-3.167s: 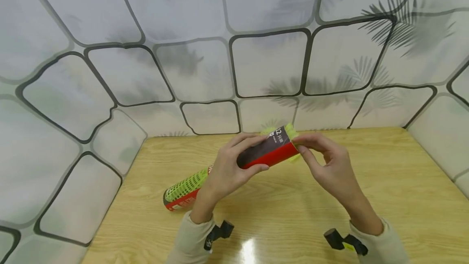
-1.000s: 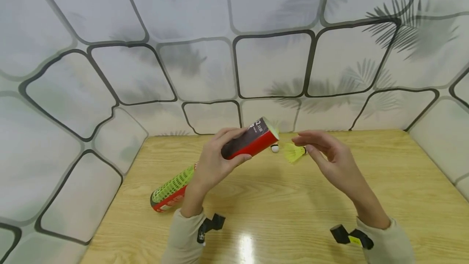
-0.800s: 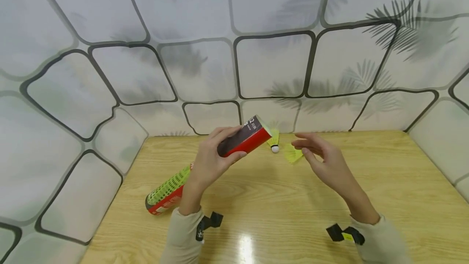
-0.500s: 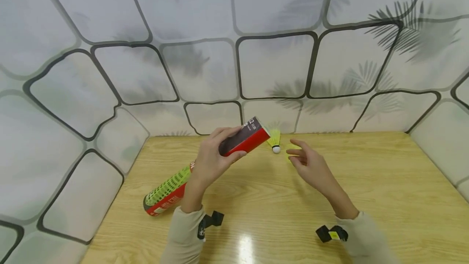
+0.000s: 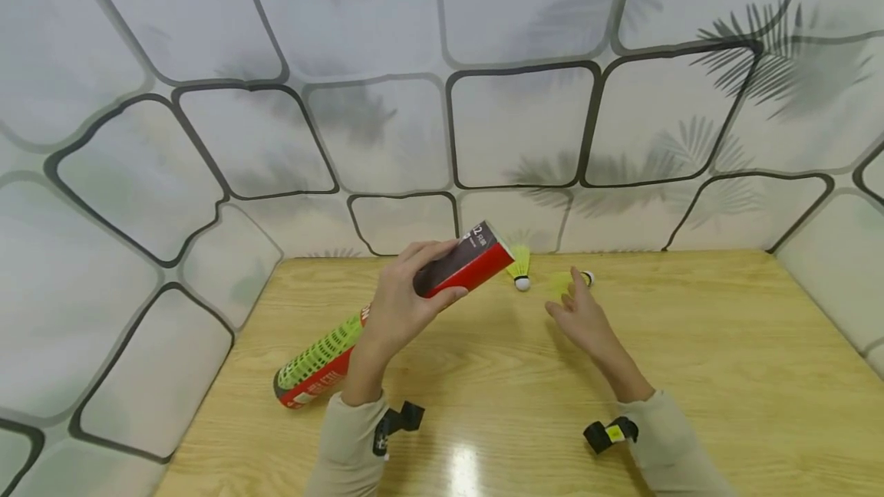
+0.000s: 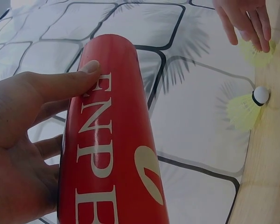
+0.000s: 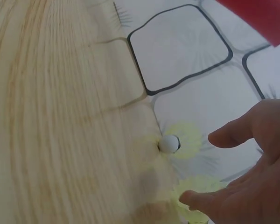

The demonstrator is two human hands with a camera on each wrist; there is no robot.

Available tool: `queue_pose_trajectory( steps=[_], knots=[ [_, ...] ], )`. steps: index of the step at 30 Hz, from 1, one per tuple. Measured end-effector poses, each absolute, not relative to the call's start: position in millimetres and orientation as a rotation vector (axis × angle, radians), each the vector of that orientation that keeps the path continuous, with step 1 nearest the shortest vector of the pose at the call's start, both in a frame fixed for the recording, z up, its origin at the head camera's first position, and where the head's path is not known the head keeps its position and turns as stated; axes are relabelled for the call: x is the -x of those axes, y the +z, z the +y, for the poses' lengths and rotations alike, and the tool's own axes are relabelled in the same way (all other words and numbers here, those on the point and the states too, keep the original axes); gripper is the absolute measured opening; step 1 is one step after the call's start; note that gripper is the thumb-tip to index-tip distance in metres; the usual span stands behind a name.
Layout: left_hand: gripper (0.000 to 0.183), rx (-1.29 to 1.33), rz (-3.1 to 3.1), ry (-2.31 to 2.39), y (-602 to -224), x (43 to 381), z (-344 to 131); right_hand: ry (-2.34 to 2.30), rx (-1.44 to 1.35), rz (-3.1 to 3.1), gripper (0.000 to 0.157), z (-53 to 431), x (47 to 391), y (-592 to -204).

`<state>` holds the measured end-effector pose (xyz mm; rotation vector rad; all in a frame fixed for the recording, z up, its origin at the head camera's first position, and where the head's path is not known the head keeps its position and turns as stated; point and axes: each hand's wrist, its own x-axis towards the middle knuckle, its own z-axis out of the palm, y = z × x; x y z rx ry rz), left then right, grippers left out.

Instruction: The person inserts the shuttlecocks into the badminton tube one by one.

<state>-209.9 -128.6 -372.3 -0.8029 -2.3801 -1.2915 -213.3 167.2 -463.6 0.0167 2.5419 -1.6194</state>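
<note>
My left hand grips a red and dark shuttlecock tube, tilted with its right end raised. Green mesh-like sections show at the tube's lower left, beyond the wrist. In the left wrist view, the thumb lies along the tube's red side. My right hand reaches over a yellow shuttlecock, thumb and fingers apart; whether it touches the feathers I cannot tell. Another yellow shuttlecock, white cork toward me, lies just beyond the tube's end. In the right wrist view, its cork faces the camera.
A light wooden table carries everything. A patterned white backdrop rises along its back edge and both sides, close behind the shuttlecocks.
Yellow feathers at the tube's end have come out, and two shuttlecocks now lie on the table. The left hand drew the tube left; the right hand moved from its end to the right-hand shuttlecock.
</note>
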Motion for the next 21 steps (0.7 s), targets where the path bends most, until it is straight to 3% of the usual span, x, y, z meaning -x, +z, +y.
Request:
queue_pose_trajectory(
  steps=[8,17,21],
  knots=[
    [0.061,0.814,-2.382,-1.301,-373,210,-128,-1.712,-0.075,2.592,0.079,185,218,-472],
    [0.062,0.822,-2.370,-1.312,-373,209,-126,-1.867,-0.269,2.735,0.045,190,219,-468],
    [0.062,0.833,-2.357,-1.311,-373,208,-125,-1.932,-0.281,2.757,0.038,191,218,-464]
  ],
)
